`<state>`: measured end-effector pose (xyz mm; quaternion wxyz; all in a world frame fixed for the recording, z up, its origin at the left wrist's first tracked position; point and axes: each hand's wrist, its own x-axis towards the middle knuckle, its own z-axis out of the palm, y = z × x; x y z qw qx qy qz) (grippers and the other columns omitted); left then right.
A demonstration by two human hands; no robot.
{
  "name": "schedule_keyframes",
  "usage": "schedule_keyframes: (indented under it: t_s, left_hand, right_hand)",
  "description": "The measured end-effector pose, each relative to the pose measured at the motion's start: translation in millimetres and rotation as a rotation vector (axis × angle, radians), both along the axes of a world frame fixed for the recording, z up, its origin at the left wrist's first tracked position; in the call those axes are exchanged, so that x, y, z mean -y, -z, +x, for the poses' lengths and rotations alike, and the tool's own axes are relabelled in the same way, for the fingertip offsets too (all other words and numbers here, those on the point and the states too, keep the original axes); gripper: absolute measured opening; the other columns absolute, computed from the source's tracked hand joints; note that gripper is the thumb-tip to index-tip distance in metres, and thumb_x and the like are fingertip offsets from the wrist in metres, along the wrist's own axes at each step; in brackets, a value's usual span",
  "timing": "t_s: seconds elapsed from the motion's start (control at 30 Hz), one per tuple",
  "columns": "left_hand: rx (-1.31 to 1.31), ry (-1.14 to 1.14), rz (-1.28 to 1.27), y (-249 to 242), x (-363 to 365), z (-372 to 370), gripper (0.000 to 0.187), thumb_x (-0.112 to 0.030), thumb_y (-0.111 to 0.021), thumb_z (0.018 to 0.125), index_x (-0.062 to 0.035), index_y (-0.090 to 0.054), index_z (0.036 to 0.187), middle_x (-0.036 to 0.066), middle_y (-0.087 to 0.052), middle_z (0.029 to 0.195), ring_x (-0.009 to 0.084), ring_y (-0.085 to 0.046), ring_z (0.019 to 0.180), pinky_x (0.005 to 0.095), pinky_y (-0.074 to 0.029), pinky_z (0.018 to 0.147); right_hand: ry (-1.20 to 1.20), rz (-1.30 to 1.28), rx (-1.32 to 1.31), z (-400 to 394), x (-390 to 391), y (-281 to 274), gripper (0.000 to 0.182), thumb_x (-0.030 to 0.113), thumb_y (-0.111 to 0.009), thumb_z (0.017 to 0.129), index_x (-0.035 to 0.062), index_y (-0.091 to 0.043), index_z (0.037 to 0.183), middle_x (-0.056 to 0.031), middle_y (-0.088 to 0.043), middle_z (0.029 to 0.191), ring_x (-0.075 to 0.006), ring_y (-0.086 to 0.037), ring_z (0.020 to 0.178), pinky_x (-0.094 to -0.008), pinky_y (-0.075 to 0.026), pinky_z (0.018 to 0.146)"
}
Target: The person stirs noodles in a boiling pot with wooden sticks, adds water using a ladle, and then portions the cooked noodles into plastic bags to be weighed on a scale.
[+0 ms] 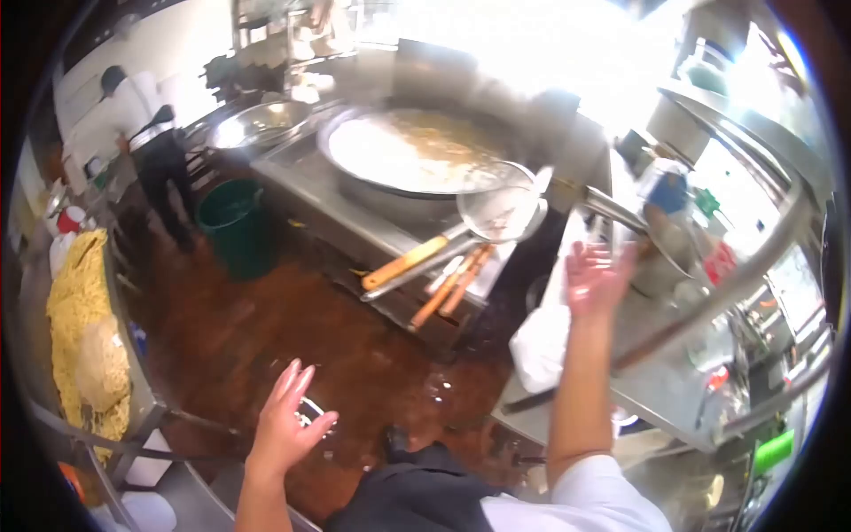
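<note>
My left hand (285,421) hangs over the wet brown floor at the lower middle, fingers and thumb apart, holding nothing. My right hand (598,277) is raised at the right, by the edge of a metal counter, with its fingers spread and nothing visible in it. Ahead, a large round wok (403,151) holds a bright liquid with brownish food. A mesh strainer (501,208) with a wooden handle lies across its near right rim. Several wooden-handled tools (454,285) lie beside the strainer handle, at the stove's corner.
A green bin (238,229) stands left of the stove (306,186). Another person (155,133) stands at the far left. A tray of yellow noodles (80,328) is at the left edge. A white bag (541,346) hangs by the right counter (651,395); a metal rail crosses there.
</note>
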<state>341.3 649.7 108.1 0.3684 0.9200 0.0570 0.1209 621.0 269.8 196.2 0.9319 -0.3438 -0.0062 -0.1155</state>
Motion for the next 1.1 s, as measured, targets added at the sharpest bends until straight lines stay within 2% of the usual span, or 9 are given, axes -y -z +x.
schedule_keyframes:
  t_s: [0.1, 0.2, 0.3, 0.43, 0.53, 0.6, 0.67, 0.87, 1.1]
  left_hand:
    - [-0.039, 0.05, 0.098, -6, -36, 42, 0.078, -0.032, -0.08, 0.078, -0.0064, -0.048, 0.144, 0.023, -0.038, 0.153, 0.0363, -0.039, 0.141, 0.0422, -0.035, 0.114]
    - [-0.069, 0.039, 0.084, -8, -94, 70, 0.077, -0.033, -0.079, 0.079, -0.0055, -0.048, 0.144, 0.024, -0.037, 0.154, 0.0358, -0.038, 0.142, 0.0407, -0.033, 0.115]
    - [-0.078, -0.01, -0.042, 14, -145, 82, 0.077, -0.036, -0.079, 0.08, -0.0044, -0.048, 0.144, 0.023, -0.036, 0.155, 0.0351, -0.037, 0.143, 0.0397, -0.033, 0.115]
    - [-0.176, -0.027, -0.104, 35, -214, 118, 0.078, -0.039, -0.079, 0.08, -0.0058, -0.048, 0.144, 0.024, -0.037, 0.153, 0.0388, -0.039, 0.14, 0.0423, -0.037, 0.113]
    - [-0.276, 0.125, 0.086, 33, -244, 150, 0.082, -0.046, -0.075, 0.082, -0.0069, -0.044, 0.147, 0.022, -0.034, 0.156, 0.036, -0.036, 0.143, 0.0421, -0.033, 0.116]
    - [-0.259, 0.166, 0.091, 26, -252, 178, 0.082, -0.047, -0.074, 0.082, -0.0074, -0.044, 0.147, 0.022, -0.034, 0.156, 0.0362, -0.036, 0.143, 0.0421, -0.033, 0.116]
    - [-0.224, 0.232, 0.123, 25, -255, 208, 0.081, -0.05, -0.072, 0.084, -0.0088, -0.043, 0.148, 0.022, -0.034, 0.156, 0.0368, -0.035, 0.143, 0.0421, -0.033, 0.116]
    - [-0.21, 0.317, 0.141, 12, -253, 255, 0.079, -0.048, -0.07, 0.087, -0.0075, -0.042, 0.148, 0.022, -0.033, 0.156, 0.0357, -0.031, 0.145, 0.0426, -0.031, 0.117]
    - [-0.303, 0.143, 0.087, 44, -340, 256, 0.08, -0.046, -0.071, 0.085, -0.0077, -0.042, 0.148, 0.024, -0.035, 0.155, 0.0395, -0.035, 0.142, 0.0456, -0.033, 0.116]
  right_hand:
    - [0.072, 0.107, 0.069, 48, 1, -39, 0.088, 0.065, -0.064, 0.085, -0.0065, -0.042, 0.132, -0.0259, -0.057, 0.12, -0.0389, -0.061, 0.107, -0.048, -0.055, 0.089]
    - [0.194, 0.302, -0.188, 102, 5, -61, 0.099, 0.062, -0.064, 0.083, -0.005, -0.025, 0.143, -0.025, -0.044, 0.134, -0.0362, -0.052, 0.121, -0.055, -0.044, 0.099]
    - [0.399, 0.302, -0.291, 138, 38, -65, 0.1, 0.064, -0.063, 0.076, -0.0034, -0.028, 0.141, -0.0193, -0.04, 0.123, -0.0341, -0.045, 0.11, -0.0505, -0.041, 0.091]
    - [0.499, 0.383, -0.368, 178, 111, -59, 0.088, 0.069, -0.038, 0.092, -0.0039, -0.038, 0.142, -0.0265, -0.039, 0.15, -0.0383, -0.041, 0.137, -0.0541, -0.034, 0.109]
    - [0.487, 0.25, -0.422, 185, 140, -50, 0.085, 0.068, -0.036, 0.095, -0.0074, -0.05, 0.132, -0.0231, -0.059, 0.132, -0.0369, -0.055, 0.125, -0.0552, -0.034, 0.108]
    - [0.641, 0.129, -0.444, 173, 111, -56, 0.069, 0.058, -0.038, 0.098, -0.0036, -0.063, 0.116, -0.019, -0.068, 0.113, -0.0323, -0.066, 0.104, -0.0514, -0.046, 0.097]
    - [0.604, -0.295, -0.456, 227, 240, 0, 0.051, 0.048, -0.045, 0.097, 0.0029, -0.07, 0.1, -0.0107, -0.07, 0.078, -0.0238, -0.065, 0.061, -0.0325, -0.051, 0.05]
    - [0.511, -0.136, -0.133, 172, 97, -10, 0.017, 0.027, -0.063, 0.095, 0.0107, -0.065, 0.092, -0.0013, -0.062, 0.075, -0.0134, -0.062, 0.065, -0.0281, -0.05, 0.055]
    - [0.062, -0.472, -0.038, 165, -179, -24, 0.023, 0.025, -0.057, 0.101, 0.0093, -0.057, 0.117, 0.0025, -0.052, 0.075, -0.0086, -0.05, 0.056, -0.0208, -0.042, 0.049]
